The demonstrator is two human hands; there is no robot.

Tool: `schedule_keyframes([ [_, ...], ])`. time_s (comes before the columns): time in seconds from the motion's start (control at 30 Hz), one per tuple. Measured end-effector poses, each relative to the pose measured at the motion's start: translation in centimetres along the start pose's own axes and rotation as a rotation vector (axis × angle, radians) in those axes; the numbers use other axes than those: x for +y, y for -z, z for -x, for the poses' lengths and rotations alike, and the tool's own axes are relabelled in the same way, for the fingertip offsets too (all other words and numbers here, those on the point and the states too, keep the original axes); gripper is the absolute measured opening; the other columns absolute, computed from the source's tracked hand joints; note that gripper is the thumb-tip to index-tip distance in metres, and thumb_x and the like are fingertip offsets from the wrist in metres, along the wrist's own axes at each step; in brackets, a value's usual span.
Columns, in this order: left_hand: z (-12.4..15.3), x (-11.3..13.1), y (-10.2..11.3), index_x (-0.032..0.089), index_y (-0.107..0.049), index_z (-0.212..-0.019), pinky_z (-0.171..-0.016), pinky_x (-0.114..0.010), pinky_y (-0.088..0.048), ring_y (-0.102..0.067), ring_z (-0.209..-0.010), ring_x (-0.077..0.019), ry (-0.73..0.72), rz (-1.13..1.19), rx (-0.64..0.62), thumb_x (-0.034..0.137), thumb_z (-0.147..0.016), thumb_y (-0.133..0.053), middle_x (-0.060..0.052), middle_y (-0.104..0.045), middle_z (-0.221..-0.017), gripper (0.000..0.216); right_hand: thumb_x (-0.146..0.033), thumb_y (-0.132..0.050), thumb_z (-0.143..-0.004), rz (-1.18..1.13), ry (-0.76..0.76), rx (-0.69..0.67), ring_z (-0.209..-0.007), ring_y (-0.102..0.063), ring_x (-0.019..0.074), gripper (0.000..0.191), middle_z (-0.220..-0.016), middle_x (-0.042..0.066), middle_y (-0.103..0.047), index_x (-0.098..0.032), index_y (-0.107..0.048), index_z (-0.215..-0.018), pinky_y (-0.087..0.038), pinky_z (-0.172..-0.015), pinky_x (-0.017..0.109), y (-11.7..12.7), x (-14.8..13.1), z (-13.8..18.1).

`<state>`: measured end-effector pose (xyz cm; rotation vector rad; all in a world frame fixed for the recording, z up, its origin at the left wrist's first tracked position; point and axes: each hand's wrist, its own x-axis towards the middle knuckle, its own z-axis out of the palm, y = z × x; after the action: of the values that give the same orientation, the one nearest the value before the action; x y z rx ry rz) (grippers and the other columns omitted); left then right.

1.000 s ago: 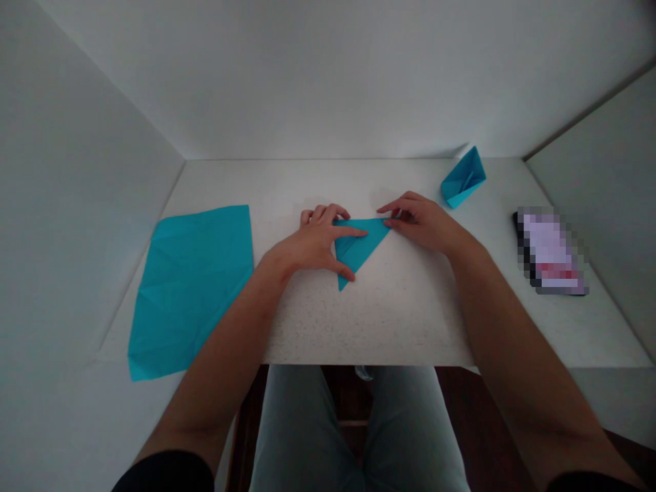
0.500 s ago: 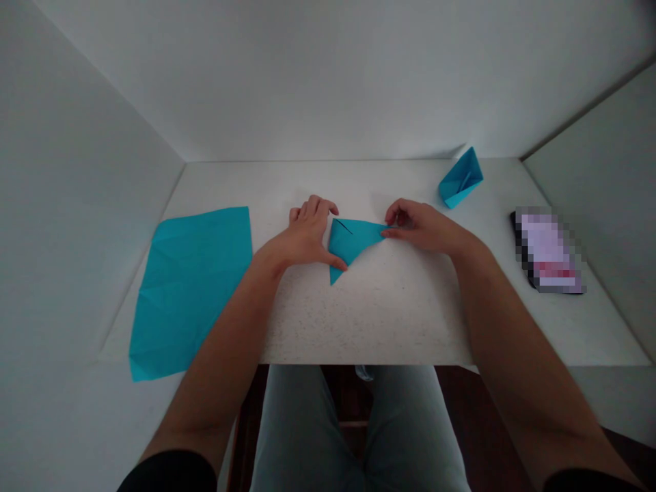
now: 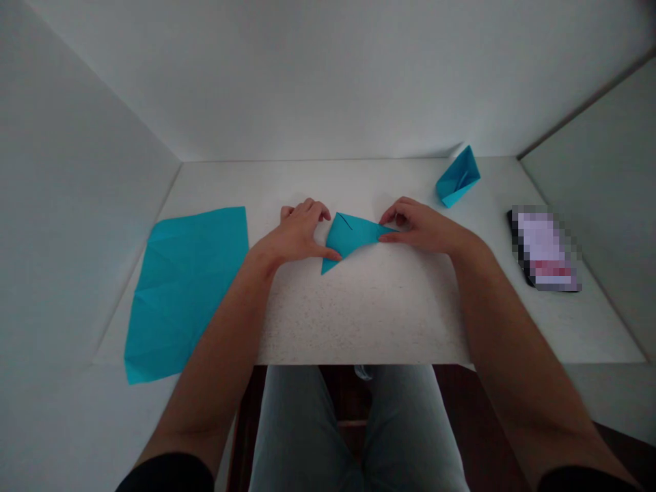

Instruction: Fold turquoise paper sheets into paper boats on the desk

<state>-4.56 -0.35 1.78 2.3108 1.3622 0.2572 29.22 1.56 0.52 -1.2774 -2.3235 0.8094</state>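
A folded piece of blue paper (image 3: 353, 234) lies on the white table between my hands, with a short dark line near its upper left corner. My left hand (image 3: 300, 234) is at its left end; the thumb rests on the lower left part while the other fingers curl apart from it beyond the left edge. At the narrow right end, my right hand (image 3: 417, 227) pinches the paper between thumb and fingers. The very tip of that end is hidden by the fingers.
A larger creased blue sheet (image 3: 187, 280) lies flat at the left, partly under my left forearm and past the front edge. A folded blue paper shape (image 3: 458, 179) stands at the back right near the wall. A phone (image 3: 546, 249), its screen blurred, lies at the far right.
The folded paper has turned slightly clockwise, its left top corner swinging up and its lower tip shifting left. My left hand has moved a little left; the right hand keeps its pinch.
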Motion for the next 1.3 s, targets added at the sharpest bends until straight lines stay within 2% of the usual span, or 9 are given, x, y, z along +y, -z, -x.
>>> schedule_keyframes([
  [0.2, -0.2, -0.3, -0.2, 0.024, -0.069, -0.115, -0.116, -0.055, -0.037, -0.057, -0.124, -0.0371, 0.014, -0.001, 0.011, 0.073, -0.069, -0.091, -0.011, -0.061, -0.127, 0.071, -0.058, -0.089, -0.078, 0.009, -0.045, -0.02, -0.089, -0.067, 0.0262, 0.041, -0.109, 0.01, -0.074, -0.026, -0.079, -0.101, -0.059, -0.08, 0.042, -0.2, -0.8, 0.1],
  [0.3, -0.2, -0.3, -0.2, 0.025, -0.075, -0.107, -0.117, -0.057, -0.036, -0.055, -0.127, -0.0379, 0.017, 0.003, 0.027, 0.072, -0.07, -0.091, -0.012, -0.059, -0.13, 0.062, -0.054, -0.088, -0.078, -0.022, -0.082, -0.052, -0.087, -0.067, 0.0248, 0.039, -0.101, 0.007, -0.075, -0.026, -0.074, -0.102, -0.057, -0.078, 0.04, -0.3, -1.3, 0.2],
  [0.47, -0.2, 0.1, 0.2, 0.024, -0.076, -0.093, -0.116, -0.058, -0.035, -0.06, -0.125, -0.0365, -0.006, 0.03, -0.03, 0.063, -0.078, -0.087, -0.009, -0.069, -0.12, 0.043, -0.049, -0.084, -0.083, -0.175, -0.069, -0.112, -0.079, -0.063, 0.0204, 0.039, -0.091, 0.001, -0.071, -0.028, -0.062, -0.108, -0.053, -0.071, 0.035, -0.3, -2.3, 0.4],
  [0.6, -0.4, -0.1, -0.1, 0.025, -0.068, -0.092, -0.103, -0.051, -0.046, -0.068, -0.103, -0.0295, -0.003, 0.167, 0.006, 0.057, -0.085, -0.081, -0.006, -0.075, -0.102, 0.036, -0.047, -0.078, -0.091, -0.263, -0.011, -0.013, -0.077, -0.06, 0.0178, 0.035, -0.093, -0.001, -0.066, -0.03, -0.058, -0.113, -0.052, -0.068, 0.032, -0.1, -3.0, 0.5],
  [0.7, -0.6, -0.3, -0.5, 0.027, -0.056, -0.11, -0.081, -0.038, -0.051, -0.065, -0.08, -0.0204, 0.032, 0.398, 0.084, 0.052, -0.093, -0.073, 0.0, -0.072, -0.088, 0.034, -0.054, -0.074, -0.096, -0.339, 0.007, 0.157, -0.078, -0.061, 0.0163, 0.033, -0.107, 0.001, -0.066, -0.031, -0.059, -0.113, -0.055, -0.07, 0.032, 0.0, -3.0, 0.2],
  [0.77, -0.7, -0.1, -0.6, 0.028, -0.049, -0.12, -0.071, -0.032, -0.049, -0.063, -0.073, -0.0162, 0.037, 0.505, 0.174, 0.047, -0.096, -0.069, 0.002, -0.069, -0.09, 0.037, -0.06, -0.071, -0.098, -0.352, 0.006, 0.284, -0.08, -0.062, 0.0167, 0.034, -0.11, 0.003, -0.066, -0.03, -0.061, -0.111, -0.058, -0.072, 0.033, 0.2, -2.7, 0.0],
  [0.87, -0.7, 0.5, -0.2, 0.026, -0.051, -0.117, -0.067, -0.029, -0.048, -0.061, -0.07, -0.0124, 0.049, 0.499, 0.25, 0.045, -0.098, -0.066, 0.0, -0.067, -0.1, 0.03, -0.066, -0.068, -0.099, -0.327, -0.041, 0.398, -0.081, -0.064, 0.0177, 0.04, -0.109, 0.004, -0.069, -0.029, -0.066, -0.112, -0.059, -0.076, 0.035, 0.3, -2.2, -0.3],
  [1.07, -0.4, 1.6, 0.3, 0.024, -0.062, -0.106, -0.071, -0.033, -0.051, -0.064, -0.078, -0.0181, 0.083, 0.347, 0.164, 0.052, -0.081, -0.088, -0.003, -0.07, -0.096, 0.046, -0.065, -0.085, -0.085, -0.306, -0.09, 0.371, -0.083, -0.067, 0.021, 0.058, -0.105, 0.004, -0.074, -0.029, -0.071, -0.127, -0.06, -0.078, 0.037, 0.1, -2.3, 0.0],
  [1.3, -0.4, 1.3, 0.3, 0.024, -0.063, -0.103, -0.072, -0.035, -0.049, -0.065, -0.08, -0.0204, 0.079, 0.251, 0.176, 0.053, -0.089, -0.08, -0.003, -0.071, -0.094, 0.036, -0.056, -0.085, -0.084, -0.26, -0.071, 0.364, -0.08, -0.067, 0.0202, 0.055, -0.103, 0.003, -0.074, -0.029, -0.071, -0.13, -0.057, -0.074, 0.036, 0.3, -2.6, 0.4],
])
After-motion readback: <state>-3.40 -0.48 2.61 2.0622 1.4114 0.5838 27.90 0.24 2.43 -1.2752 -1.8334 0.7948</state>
